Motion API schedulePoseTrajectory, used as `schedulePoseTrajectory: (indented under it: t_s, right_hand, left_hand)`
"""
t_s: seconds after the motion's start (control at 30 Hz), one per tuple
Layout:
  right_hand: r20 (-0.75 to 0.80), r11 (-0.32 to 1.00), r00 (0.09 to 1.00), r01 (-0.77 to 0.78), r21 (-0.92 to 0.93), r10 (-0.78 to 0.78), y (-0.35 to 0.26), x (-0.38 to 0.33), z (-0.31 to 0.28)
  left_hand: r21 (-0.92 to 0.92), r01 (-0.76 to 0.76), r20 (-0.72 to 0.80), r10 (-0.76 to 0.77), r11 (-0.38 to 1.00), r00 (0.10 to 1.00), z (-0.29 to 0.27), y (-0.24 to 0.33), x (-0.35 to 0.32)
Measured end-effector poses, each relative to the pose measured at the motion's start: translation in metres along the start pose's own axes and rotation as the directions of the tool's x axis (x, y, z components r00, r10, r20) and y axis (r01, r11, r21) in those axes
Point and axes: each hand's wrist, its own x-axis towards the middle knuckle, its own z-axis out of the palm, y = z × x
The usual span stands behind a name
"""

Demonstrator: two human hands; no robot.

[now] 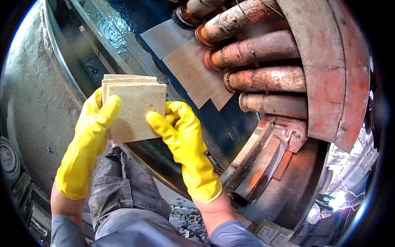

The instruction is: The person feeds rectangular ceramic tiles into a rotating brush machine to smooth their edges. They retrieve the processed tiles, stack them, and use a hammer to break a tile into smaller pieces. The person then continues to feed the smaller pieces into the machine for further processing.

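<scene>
Both hands wear long yellow rubber gloves. Between them is a small stack of square beige stone tiles point(135, 117), held upright in front of my body. My left hand point(106, 113) grips the stack's left edge, its thumb lying over the front face. On the other side my right hand point(177, 125) clasps the lower right edge, thumb pressed on the front tile and fingers curled behind. The rear tiles show only as thin edges along the top, slightly out of line with the front one.
Beyond my hands, several flat tiles point(193, 82) lie on a dark blue wet belt point(224, 127). Rusty cylinders with round heads point(267, 78) stand over them, joined to a large reddish machine housing point(325, 70). A curved metal rail point(61, 49) runs along the left. A wheel point(9, 158) shows at far left.
</scene>
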Motion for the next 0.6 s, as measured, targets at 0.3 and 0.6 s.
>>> schedulePoseTrajectory:
  t_s: [0.3,0.6]
  right_hand:
    - [-0.127,0.989,0.991,-0.018,0.145,0.037,0.004,0.009,-0.054]
    - [0.249,0.974,0.968,-0.068,0.217,0.012,-0.055,0.032,-0.038]
  left_hand:
    - [-0.026,0.131,-0.004,-0.131,0.991,0.991,0.02,0.05,0.036]
    - [-0.201,0.28,0.163,-0.25,0.939,0.954,0.061,0.053,0.033]
